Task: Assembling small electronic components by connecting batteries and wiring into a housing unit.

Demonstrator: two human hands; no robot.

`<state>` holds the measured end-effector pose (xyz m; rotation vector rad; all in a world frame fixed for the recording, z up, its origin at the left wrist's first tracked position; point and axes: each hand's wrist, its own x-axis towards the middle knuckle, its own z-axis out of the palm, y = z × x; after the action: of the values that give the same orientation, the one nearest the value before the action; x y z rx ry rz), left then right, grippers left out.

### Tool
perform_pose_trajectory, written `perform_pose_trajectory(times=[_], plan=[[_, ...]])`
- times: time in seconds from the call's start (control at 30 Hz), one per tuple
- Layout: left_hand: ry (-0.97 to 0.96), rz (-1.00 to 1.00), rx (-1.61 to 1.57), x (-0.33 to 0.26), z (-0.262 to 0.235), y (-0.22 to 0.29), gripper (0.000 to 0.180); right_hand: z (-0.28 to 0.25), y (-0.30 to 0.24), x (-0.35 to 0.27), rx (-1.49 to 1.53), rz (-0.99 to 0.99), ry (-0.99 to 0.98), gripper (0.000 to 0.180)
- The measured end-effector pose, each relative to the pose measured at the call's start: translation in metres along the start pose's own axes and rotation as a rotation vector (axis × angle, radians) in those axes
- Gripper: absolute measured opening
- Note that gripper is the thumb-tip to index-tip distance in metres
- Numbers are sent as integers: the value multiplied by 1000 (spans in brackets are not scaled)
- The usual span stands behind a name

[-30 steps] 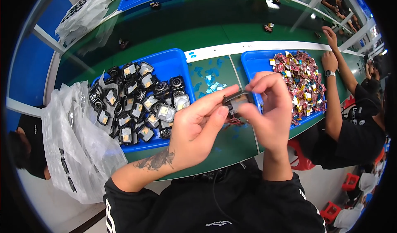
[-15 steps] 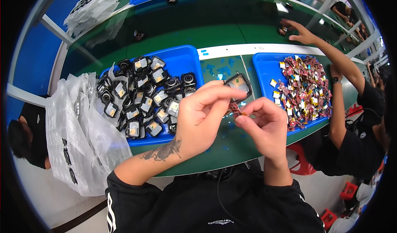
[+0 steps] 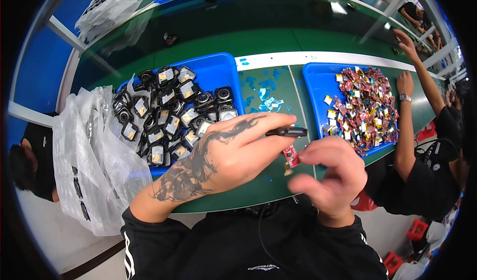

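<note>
My left hand is closed on a black smartwatch case, which it holds edge-on, back of the hand up. Below the case hangs a small red circuit board with a yellowish end; its attachment to the case is hidden. My right hand is beside the board, thumb and fingers apart, and appears to hold nothing. To the left, a blue tray bears a pile of similar watch cases. On the right, another blue tray holds heaped red boards with white and yellow pieces.
Blue film scraps lie on the green table between the trays. Clear plastic sheets drape over the left side. Beyond a white rail runs a green belt with scattered parts. At right, a co-worker's hand rests near the right tray.
My left hand has turned over, so the case shows its edge instead of its face. My right fingers have parted from the board. The co-worker's far hand has moved right, away from a belt part.
</note>
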<state>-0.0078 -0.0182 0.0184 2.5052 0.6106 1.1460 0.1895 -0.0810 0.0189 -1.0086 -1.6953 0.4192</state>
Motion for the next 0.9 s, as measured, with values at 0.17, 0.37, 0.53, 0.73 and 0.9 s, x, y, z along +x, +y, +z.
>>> perform_pose_trajectory(times=[0.17,0.37,0.53,0.73,0.9], plan=[[-7,13,43,0,0,5,24,-5,5,8,125,82,-127,22],[4,-61,23,-1,1,10,21,-4,4,8,57,76,-164,26],[-57,-132,23,-1,0,12,21,-3,5,10,43,120,-263,20],[-157,-206,-171,3,-9,5,21,-4,10,-2,589,469,-202,11],[-140,-520,-545,3,0,11,14,5,11,-6,913,587,-40,10]])
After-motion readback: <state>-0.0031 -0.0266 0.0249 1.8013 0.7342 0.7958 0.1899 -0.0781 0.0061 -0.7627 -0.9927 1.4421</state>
